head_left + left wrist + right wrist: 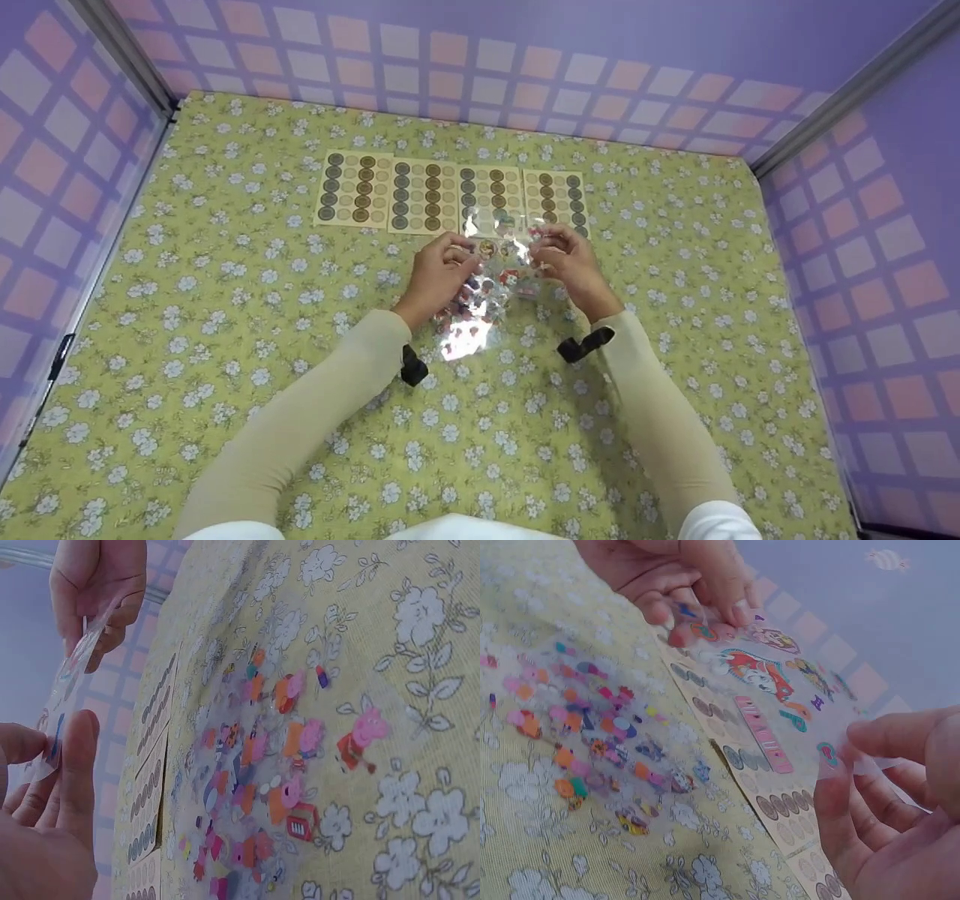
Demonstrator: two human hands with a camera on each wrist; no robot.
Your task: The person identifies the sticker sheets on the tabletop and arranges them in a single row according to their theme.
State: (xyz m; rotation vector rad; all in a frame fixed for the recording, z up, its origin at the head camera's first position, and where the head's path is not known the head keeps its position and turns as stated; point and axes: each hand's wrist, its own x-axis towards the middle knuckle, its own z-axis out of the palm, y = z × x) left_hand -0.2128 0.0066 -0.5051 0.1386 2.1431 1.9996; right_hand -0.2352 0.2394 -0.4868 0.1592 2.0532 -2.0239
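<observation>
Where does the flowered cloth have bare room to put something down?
Bare cloth lies between left forearm and left wall, between right forearm and right wall, and between the forearms, on the near side of the pig stickers. A strip runs between the dotted cards and back wall. The middle is crowded: left hand and right hand hold a clear sticker sheet.

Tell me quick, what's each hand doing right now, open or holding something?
Left hand: holding, pinching one side of the clear sticker sheet.
Right hand: holding, pinching the opposite side of that sheet.
</observation>
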